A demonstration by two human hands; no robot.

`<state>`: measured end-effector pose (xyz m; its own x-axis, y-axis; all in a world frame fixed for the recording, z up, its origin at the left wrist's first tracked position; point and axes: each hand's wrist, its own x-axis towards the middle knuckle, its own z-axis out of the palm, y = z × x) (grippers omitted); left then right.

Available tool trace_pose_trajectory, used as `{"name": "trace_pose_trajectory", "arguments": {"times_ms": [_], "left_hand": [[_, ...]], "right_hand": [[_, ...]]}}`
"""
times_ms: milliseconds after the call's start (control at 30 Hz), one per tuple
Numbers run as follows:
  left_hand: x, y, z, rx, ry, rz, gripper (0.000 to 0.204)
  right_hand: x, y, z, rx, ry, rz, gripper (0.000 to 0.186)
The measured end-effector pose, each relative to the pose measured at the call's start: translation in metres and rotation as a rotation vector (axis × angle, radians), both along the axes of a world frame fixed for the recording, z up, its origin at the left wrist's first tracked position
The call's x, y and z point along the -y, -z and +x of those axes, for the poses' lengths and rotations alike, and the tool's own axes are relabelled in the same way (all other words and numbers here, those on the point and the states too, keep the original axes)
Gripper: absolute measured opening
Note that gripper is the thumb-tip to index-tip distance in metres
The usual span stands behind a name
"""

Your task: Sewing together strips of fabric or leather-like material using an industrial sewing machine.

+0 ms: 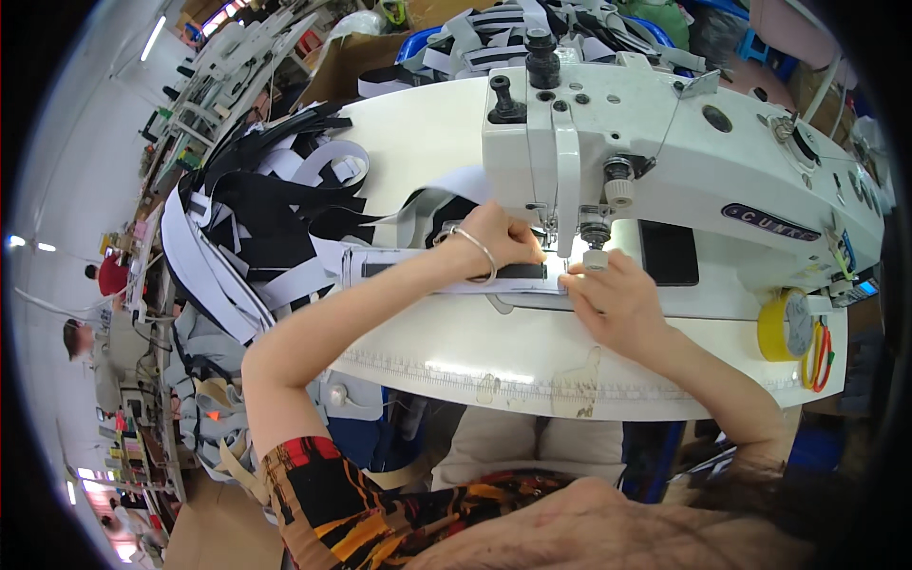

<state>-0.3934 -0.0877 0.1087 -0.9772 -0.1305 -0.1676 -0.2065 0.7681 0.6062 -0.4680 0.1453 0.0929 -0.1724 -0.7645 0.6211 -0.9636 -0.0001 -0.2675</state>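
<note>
A white strip with a black band (522, 272) lies flat on the sewing machine bed, its right end close to the needle area. My left hand (496, 239), with a bangle at the wrist, is closed with pinched fingers on the strip just left of the presser foot. At the strip's right end, my right hand (616, 302) pinches the edge between thumb and fingers. The white sewing machine (665, 123) stands over both hands, and its lit needle area is partly hidden by my left fingers.
A heap of black and white strips (261, 204) covers the table's left side. Behind the machine, a blue bin (416, 45) holds more strips. A black phone-like slab (668, 253), yellow tape roll (785, 325) and red-and-yellow-handled snips (819, 357) lie to the right.
</note>
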Motion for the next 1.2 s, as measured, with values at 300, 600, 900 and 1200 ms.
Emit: {"name": "trace_pose_trajectory", "arguments": {"times_ms": [300, 600, 900, 1200], "left_hand": [[-0.016, -0.023, 0.014, -0.135, -0.065, 0.092, 0.02], [0.002, -0.019, -0.025, 0.099, 0.098, -0.3, 0.036], [0.001, -0.031, -0.023, -0.019, 0.117, -0.424, 0.036], [0.005, -0.028, 0.009, -0.268, 0.002, -0.159, 0.031]], "right_hand": [[0.028, -0.038, -0.029, 0.59, 0.249, 0.504, 0.032], [0.037, 0.004, -0.048, 0.545, 0.298, 0.614, 0.018], [0.038, 0.055, -0.058, 0.139, 0.141, 0.368, 0.015], [0.014, -0.023, -0.013, 0.75, 0.207, 0.222, 0.017]]}}
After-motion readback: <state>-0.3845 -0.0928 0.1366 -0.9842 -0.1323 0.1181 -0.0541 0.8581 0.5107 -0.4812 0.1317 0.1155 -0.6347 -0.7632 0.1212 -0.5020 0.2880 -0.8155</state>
